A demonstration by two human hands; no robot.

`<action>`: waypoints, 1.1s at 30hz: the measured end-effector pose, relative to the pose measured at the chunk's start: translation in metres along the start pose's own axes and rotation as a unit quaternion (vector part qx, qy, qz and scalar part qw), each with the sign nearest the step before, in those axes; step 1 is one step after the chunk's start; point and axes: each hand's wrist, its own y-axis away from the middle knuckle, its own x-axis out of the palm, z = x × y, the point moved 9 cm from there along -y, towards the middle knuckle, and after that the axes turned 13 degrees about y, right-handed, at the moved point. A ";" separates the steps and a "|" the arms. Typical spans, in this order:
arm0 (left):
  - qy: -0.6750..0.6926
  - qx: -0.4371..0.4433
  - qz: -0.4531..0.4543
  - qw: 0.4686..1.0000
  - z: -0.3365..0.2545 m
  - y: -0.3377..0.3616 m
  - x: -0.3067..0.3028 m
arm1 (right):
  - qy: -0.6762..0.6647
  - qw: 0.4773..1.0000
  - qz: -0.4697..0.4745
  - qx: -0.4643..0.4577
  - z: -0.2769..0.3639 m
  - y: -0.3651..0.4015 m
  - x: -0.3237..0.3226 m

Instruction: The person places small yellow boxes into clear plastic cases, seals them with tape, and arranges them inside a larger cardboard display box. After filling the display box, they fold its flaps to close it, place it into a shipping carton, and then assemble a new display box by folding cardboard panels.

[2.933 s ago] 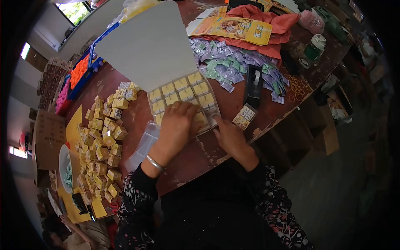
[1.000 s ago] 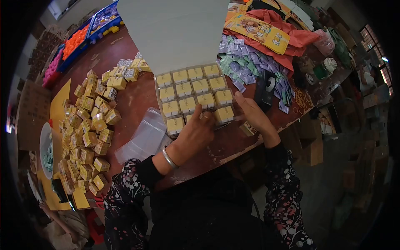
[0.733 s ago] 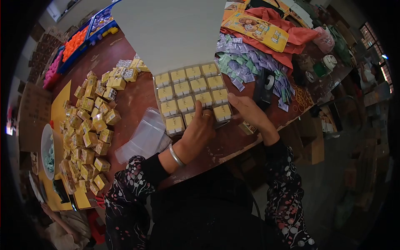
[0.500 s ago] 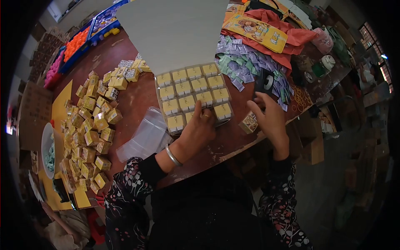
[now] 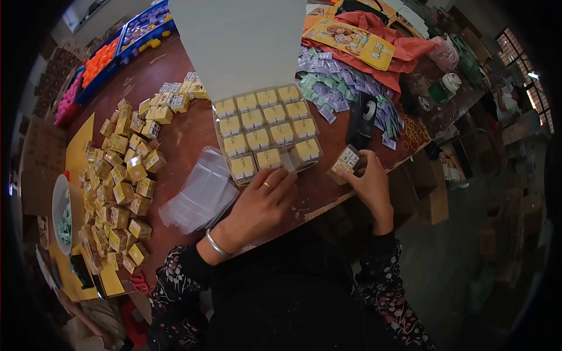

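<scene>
At the far left of the table (image 5: 190,140) lies a loose pile of yellow boxes (image 5: 126,175), spread from the near edge to the far side. Just right of it is a stack of clear bags (image 5: 199,190), lying flat beside my left wrist.

My left hand (image 5: 260,205) rests palm down on the table. Its fingers (image 5: 281,178) are stretched out and held close together, holding nothing. Their tips reach the near edge of the tray (image 5: 295,167). The tray is clear plastic with rows of yellow boxes seated in its pockets, and it lies on a big grey card (image 5: 240,41) that runs away to the far side. I cannot tell whether my fingertips press on the tray's rim or only touch it.

Right of the tray, near the table's edge, my right hand (image 5: 367,184) is curled around a small box (image 5: 345,162). My fingers and thumb pinch it from the right side, and its patterned face is turned up and to the left. The box sits just beside the tray's near right corner, apart from it.

Just beyond this box stands a black tape dispenser (image 5: 360,120). Beyond that, a heap of purple and green sachets (image 5: 345,88) is scattered to the right of the card.
</scene>
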 end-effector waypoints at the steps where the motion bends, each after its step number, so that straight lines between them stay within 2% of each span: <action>1: 0.071 -0.044 0.001 0.996 -0.001 0.004 0.009 | -0.042 0.999 0.012 -0.006 0.001 0.000 0.003; 3: 0.211 -0.133 0.001 0.968 -0.006 0.011 0.039 | -0.134 0.990 0.044 0.010 0.004 0.005 0.011; 6: 0.296 -0.190 0.032 0.936 -0.011 0.013 0.078 | -0.206 0.976 0.073 -0.020 0.010 0.014 0.026; 10: 0.256 -0.142 0.028 0.956 -0.025 0.015 0.088 | -0.363 0.923 0.120 -0.044 0.012 0.023 0.024; 11: 0.251 -0.134 0.016 0.958 -0.026 0.017 0.081 | -0.397 0.905 0.150 -0.043 0.012 0.027 0.016; 12: 0.246 -0.127 0.004 0.961 -0.027 0.020 0.073 | -0.424 0.893 0.134 -0.070 0.029 0.027 -0.006; 14: 0.140 -0.077 -0.039 0.986 -0.016 0.019 0.042 | -0.480 0.864 0.101 -0.113 0.058 0.034 -0.046; 15: 0.087 -0.048 -0.060 0.993 -0.010 0.016 0.026 | -0.489 0.851 0.081 -0.174 0.066 0.032 -0.055; 18: -0.037 -0.033 -0.093 0.994 0.013 0.004 -0.004 | -0.527 0.821 0.063 -0.208 0.086 0.011 -0.058; 20: -0.093 -0.047 -0.081 0.991 0.030 0.003 -0.003 | -0.520 0.815 0.082 -0.242 0.093 -0.009 -0.048; 26: -0.091 -0.079 -0.062 0.991 0.042 0.014 0.004 | -0.486 0.817 0.153 -0.269 0.109 -0.035 -0.017; 33: -0.081 -0.094 -0.062 0.990 0.045 0.016 0.006 | -0.325 0.882 0.139 -0.311 0.136 -0.031 -0.039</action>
